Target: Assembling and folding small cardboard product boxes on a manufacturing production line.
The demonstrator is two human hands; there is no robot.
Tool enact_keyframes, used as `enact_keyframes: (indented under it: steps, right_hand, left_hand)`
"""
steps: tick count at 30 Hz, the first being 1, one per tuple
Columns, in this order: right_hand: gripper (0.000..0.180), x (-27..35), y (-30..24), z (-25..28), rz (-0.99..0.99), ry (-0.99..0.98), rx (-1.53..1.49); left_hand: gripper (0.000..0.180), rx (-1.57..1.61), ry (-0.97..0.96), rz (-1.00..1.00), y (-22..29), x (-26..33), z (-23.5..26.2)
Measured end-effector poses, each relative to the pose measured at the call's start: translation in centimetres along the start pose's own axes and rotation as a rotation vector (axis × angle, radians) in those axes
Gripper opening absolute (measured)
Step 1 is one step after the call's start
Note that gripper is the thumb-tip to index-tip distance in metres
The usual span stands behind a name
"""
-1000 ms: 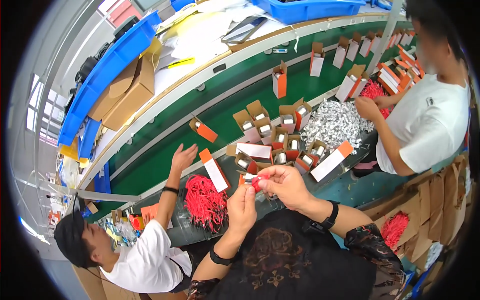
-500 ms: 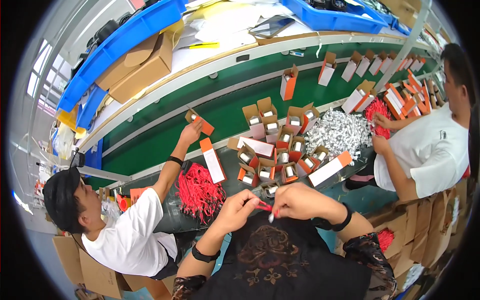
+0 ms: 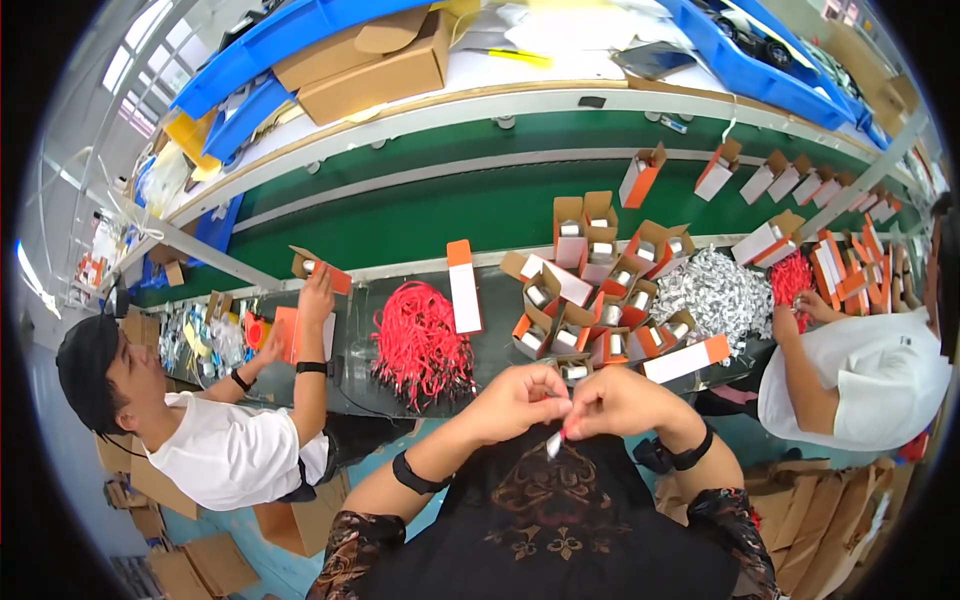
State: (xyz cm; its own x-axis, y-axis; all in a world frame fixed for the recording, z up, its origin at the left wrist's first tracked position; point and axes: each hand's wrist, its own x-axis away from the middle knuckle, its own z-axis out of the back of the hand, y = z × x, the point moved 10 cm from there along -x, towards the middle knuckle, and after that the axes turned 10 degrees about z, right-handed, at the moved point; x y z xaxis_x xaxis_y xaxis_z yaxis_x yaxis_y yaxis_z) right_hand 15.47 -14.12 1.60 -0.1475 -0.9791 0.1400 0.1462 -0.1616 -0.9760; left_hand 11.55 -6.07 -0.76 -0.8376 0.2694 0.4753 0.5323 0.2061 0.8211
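Observation:
In front of my chest, my left hand [image 3: 525,402] and my right hand [image 3: 618,402] meet with fingertips pinched together. Between them is a thin red cord [image 3: 566,431], mostly hidden by the fingers. From it a small white and silver piece [image 3: 554,446] hangs below my right fingertips. Just beyond my hands stand several open orange and white boxes [image 3: 612,347] with white round objects inside. A heap of red cords with black ends [image 3: 420,335] lies left of them, and a pile of small silver-white pieces [image 3: 712,295] lies to their right.
A co-worker on the left [image 3: 225,440] holds an orange box [image 3: 332,278]. Another on the right [image 3: 850,375] handles red cords [image 3: 790,278]. Beyond the dark bench [image 3: 375,275] runs a green conveyor [image 3: 400,222] with a row of boxes, under a shelf with blue trays [image 3: 300,55].
My view has shifted, so the bench sits differently. My hands have drawn closer together, and less red cord shows between them. The left co-worker has pulled an orange box off the conveyor towards themselves.

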Motion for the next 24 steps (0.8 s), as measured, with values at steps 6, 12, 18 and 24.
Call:
enact_keyframes:
  steps: [6,12,18,24]
  right_hand:
    - [0.009,-1.0,-1.9,4.5,0.273,0.874,0.170]
    - [0.010,-4.6,0.7,-0.1,0.119,0.466,-1.004]
    - [0.013,-5.1,0.0,-0.4,-0.010,0.239,-0.284]
    - [0.036,-5.6,-2.4,1.5,0.214,0.667,0.309]
  left_hand:
    - [0.012,0.252,0.197,-0.199,0.2,0.9,1.5]
    - [0.006,0.923,-0.150,-0.155,-2.2,0.7,1.8]
    - [0.008,0.353,0.250,-0.164,-1.4,2.3,6.5]
    - [0.037,-0.610,0.710,-0.534,3.7,6.2,5.4]
